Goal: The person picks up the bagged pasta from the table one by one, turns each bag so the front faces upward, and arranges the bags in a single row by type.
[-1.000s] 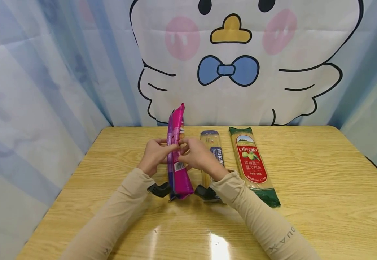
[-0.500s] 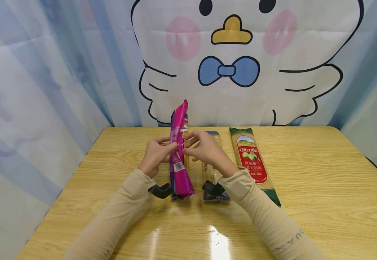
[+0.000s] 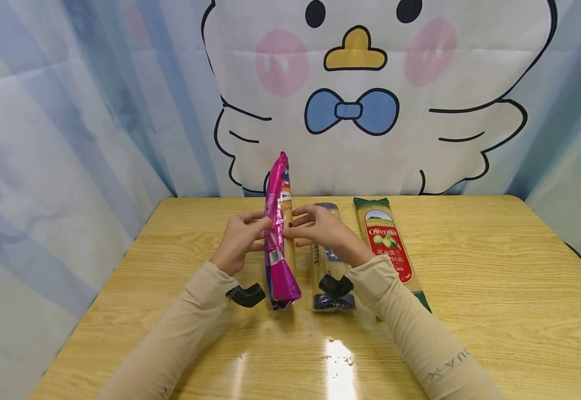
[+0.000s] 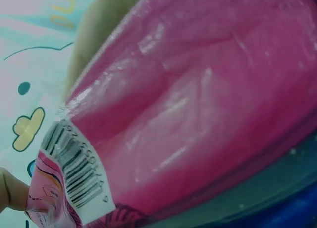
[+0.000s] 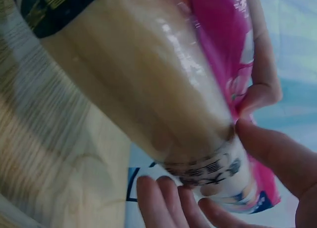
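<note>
A pink-backed pack of spaghetti (image 3: 283, 278) stands on its narrow side in the head view, its far end raised. My left hand (image 3: 237, 236) grips it from the left, thumb across the pink back. From the right, my right hand (image 3: 326, 229) touches it with thumb and loosely spread fingers. A barcode (image 4: 79, 173) shows on the crinkled pink film in the left wrist view. The right wrist view shows the clear face with pale strands (image 5: 133, 79) inside, the right thumb (image 5: 272, 148) at the film's edge. My left fingers are partly hidden behind the pack.
A blue-labelled pack of spaghetti (image 3: 335, 301) lies partly under the right hand and wrist. Beyond it lies a green-ended Olivoilà spaghetti pack (image 3: 382, 230), overlapped by the right sleeve. The wooden table (image 3: 495, 266) ends at a cartoon-printed curtain (image 3: 350, 161).
My right hand has let go of the pink film, moved right and spread its fingers. The pack has turned so more of its clear side shows; its far end has risen slightly.
</note>
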A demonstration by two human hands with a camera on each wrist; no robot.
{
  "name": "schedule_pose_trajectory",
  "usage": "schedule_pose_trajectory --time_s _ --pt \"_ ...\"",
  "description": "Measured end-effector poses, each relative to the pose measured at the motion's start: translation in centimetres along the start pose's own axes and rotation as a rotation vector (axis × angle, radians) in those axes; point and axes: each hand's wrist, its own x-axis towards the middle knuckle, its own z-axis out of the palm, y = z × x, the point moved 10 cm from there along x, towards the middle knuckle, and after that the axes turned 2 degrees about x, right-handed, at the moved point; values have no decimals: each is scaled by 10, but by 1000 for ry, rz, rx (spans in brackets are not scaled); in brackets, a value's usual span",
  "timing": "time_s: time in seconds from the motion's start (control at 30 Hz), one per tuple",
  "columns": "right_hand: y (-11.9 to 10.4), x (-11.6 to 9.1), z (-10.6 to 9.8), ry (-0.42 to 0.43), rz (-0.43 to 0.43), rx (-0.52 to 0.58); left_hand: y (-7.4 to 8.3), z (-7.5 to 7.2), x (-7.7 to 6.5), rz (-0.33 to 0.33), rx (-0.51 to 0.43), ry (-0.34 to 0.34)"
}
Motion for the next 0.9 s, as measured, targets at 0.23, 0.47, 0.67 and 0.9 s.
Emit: schedule_pose_trajectory --time_s 0.23,0.47,0.67,0.9 --pt "8 4 6 -64 3 107 -1 1 0 -3 -16 -17" --pt "6 5 7 -24 2 149 -3 0 0 19 -20 -55" --pt "5 5 6 18 15 137 -1 1 -1 32 -25 -103" --pt "1 3 6 58 10 149 -2 3 1 22 9 -146"
